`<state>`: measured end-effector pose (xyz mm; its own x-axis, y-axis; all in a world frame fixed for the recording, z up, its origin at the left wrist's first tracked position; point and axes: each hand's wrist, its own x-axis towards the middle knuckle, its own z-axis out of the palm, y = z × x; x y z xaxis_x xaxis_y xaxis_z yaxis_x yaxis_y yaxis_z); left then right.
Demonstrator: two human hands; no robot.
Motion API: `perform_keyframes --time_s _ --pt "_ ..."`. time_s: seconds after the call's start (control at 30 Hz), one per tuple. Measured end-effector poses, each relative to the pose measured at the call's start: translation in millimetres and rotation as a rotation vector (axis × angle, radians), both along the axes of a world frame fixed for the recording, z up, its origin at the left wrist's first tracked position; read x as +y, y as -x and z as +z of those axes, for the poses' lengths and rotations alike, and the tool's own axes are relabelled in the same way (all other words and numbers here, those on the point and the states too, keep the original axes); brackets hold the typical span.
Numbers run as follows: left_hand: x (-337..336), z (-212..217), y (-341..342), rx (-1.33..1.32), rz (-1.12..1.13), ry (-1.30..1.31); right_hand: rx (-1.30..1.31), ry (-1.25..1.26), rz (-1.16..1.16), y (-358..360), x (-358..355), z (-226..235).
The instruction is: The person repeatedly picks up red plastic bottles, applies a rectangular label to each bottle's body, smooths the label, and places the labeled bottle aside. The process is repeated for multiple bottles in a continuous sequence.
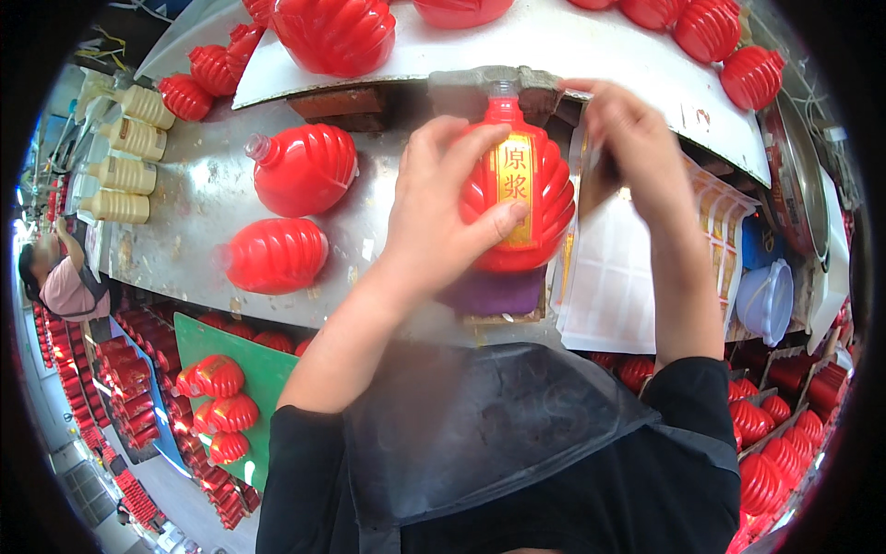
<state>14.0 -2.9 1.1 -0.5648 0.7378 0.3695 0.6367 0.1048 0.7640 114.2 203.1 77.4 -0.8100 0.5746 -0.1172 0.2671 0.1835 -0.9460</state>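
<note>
A shell-ribbed red bottle with a clear neck lies on a purple cloth at the metal table. Down its front runs a yellow-gold label with a red border. My left hand is on the bottle's left side, fingers near its shoulder and thumb pressed on the label's lower part. Beyond the bottle's right shoulder, my right hand is raised, apart from the label and smeared by motion; whether it holds anything cannot be made out. Beside it lies a translucent sheet of labels.
Two red bottles lie left on the metal table. More stand on the white board beyond. Cream bottles line the far left. A green board bears several red bottles. At right hangs a white bucket. Another person is far left.
</note>
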Motion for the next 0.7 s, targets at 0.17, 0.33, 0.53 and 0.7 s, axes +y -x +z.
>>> perform_keyframes --time_s 0.17,0.33,0.53,0.7 --pt "2 -4 0 0.015 0.011 -0.014 0.237 -0.350 0.426 0 -5 5" --pt "2 -8 -1 -0.021 0.025 -0.059 0.495 -1.046 0.224 2 -9 -7" --pt "1 -11 3 -0.218 -0.043 -0.188 0.723 -1.191 0.664 -55 -50 -36" --pt "3 -12 2 -0.204 -0.017 -0.161 0.652 -0.930 0.537 -65 -50 -37"
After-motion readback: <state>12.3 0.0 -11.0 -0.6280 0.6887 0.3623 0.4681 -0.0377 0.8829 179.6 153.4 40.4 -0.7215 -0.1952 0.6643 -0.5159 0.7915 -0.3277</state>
